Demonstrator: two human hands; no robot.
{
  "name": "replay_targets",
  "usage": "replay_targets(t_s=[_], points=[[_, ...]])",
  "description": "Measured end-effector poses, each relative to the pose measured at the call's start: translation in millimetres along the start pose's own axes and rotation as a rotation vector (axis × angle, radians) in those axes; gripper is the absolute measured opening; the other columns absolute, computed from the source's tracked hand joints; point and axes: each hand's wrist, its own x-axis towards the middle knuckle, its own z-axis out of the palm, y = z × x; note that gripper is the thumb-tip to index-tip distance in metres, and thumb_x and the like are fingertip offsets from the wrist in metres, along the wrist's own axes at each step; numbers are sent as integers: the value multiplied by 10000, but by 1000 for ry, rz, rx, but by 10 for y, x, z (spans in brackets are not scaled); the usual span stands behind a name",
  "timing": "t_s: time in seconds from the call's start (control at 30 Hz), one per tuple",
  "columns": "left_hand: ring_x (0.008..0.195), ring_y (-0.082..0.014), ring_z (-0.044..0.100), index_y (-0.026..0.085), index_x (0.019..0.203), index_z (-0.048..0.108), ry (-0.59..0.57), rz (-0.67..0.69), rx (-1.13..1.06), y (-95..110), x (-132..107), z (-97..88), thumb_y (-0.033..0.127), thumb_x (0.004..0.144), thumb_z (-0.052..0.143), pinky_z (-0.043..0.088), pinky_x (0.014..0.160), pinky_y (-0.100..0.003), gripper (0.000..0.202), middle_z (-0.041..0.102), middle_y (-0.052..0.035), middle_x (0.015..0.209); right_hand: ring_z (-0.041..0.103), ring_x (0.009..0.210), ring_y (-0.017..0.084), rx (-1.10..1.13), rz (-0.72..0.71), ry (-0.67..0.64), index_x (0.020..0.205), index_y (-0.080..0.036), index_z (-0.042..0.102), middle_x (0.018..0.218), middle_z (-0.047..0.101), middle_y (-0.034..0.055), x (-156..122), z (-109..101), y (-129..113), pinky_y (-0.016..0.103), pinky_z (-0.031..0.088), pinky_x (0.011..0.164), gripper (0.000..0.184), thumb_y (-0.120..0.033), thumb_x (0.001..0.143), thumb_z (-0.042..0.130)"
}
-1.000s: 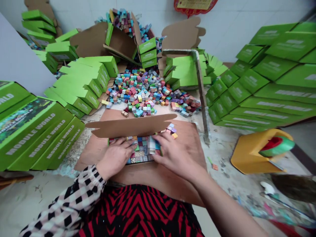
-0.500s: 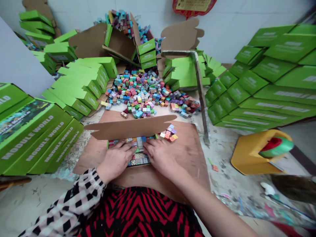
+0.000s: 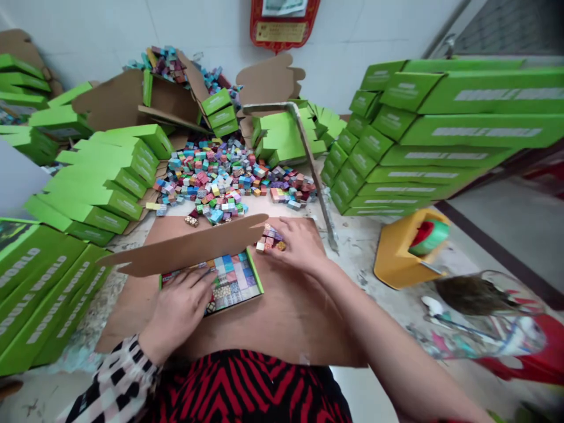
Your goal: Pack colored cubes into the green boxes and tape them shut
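Observation:
An open green box lies on the brown cardboard sheet, filled with rows of small patterned cubes. Its cardboard lid flap stands raised along the far side. My left hand rests with fingers spread on the cubes at the box's left part, hiding some of them. To the right of the box, my right hand reaches over a small cluster of loose cubes, fingers apart around its right side. Nothing shows in its grasp.
A large heap of mixed cubes spreads beyond the sheet. Green boxes are stacked at the right and stand in rows at the left. A metal bar frame rises near the right stack. A yellow tape dispenser stands at the right.
My right hand has left the box and moved right to the loose cubes. My left hand stays on the cubes in the box. The view has turned right.

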Motion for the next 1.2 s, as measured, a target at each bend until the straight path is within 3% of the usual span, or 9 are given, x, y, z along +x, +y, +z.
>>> replay_targets(t_s=[0.1, 0.3, 0.47, 0.67, 0.73, 0.87, 0.97, 1.1, 1.2], points=[[1014, -252, 641, 227, 1189, 631, 6, 38, -10, 45, 27, -12, 279, 946, 432, 527, 875, -444, 318, 689, -63, 1134, 281, 1340, 411, -8, -67, -69, 1387, -274, 457, 1523, 277, 143, 159, 109, -145, 585, 314, 1006, 633, -542, 824, 564], [962, -235, 649, 212, 1191, 624, 6, 105, -21, 92, -17, -80, 251, 941, 454, 535, 837, -408, 304, 696, -76, 1094, 352, 1298, 320, 21, -169, -63, 1272, -237, 572, 1414, 448, 130, 191, 275, -275, 534, 326, 1004, 396, -381, 914, 485], [932, -200, 658, 227, 1176, 627, 77, 247, -161, 345, -86, -150, 174, 898, 527, 540, 842, -363, 300, 709, -66, 1046, 380, 1275, 294, 12, -260, -72, 1246, -227, 591, 1371, 494, 121, -385, 216, -206, 493, 341, 1005, 363, -334, 912, 499], [884, -173, 661, 182, 1173, 619, -175, 398, -456, 763, -27, -52, 183, 931, 468, 574, 772, -322, 285, 697, -81, 991, 329, 1354, 309, 175, -318, -131, 1343, -260, 523, 1484, 390, 117, -1055, 11, -221, 550, 270, 1070, 462, -386, 898, 520], [923, -186, 657, 157, 1204, 593, -239, 382, -469, 857, 29, 15, 180, 942, 428, 580, 788, -343, 311, 676, -105, 1050, 359, 1349, 278, 337, -228, -27, 1355, -268, 506, 1495, 374, 111, -1124, -65, -121, 513, 300, 1073, 479, -386, 891, 530], [1113, -241, 609, 140, 1292, 509, -287, 212, -442, 1024, 160, 176, 185, 927, 416, 535, 937, -426, 379, 603, -156, 1225, 590, 1094, 233, 463, 116, 168, 1165, -217, 643, 1181, 638, 106, -1135, -132, 161, 410, 460, 941, 334, -347, 904, 481], [1259, -294, 506, 132, 1366, 412, -344, 116, -387, 1144, 234, 315, 170, 865, 493, 462, 1029, -462, 509, 472, -195, 1389, 626, 979, 220, 425, 125, 22, 1098, -208, 669, 1047, 676, 82, -1094, -137, 243, 373, 494, 867, 288, -303, 884, 502], [1285, -346, 467, 117, 1405, 349, -439, 105, -321, 1242, 257, 469, 155, 834, 520, 457, 1023, -487, 597, 305, -233, 1496, 598, 969, 208, 347, -74, -211, 1191, -190, 624, 1016, 641, 77, -976, -214, 169, 347, 477, 866, 341, -216, 863, 533], [1320, -361, 417, 123, 1390, 367, -431, 90, -313, 1261, 238, 511, 153, 842, 507, 429, 1040, -521, 567, 262, -236, 1513, 574, 977, 212, 290, -193, -348, 1235, -192, 599, 1004, 606, 79, -865, -291, 132, 345, 462, 868, 396, -163, 843, 549]])
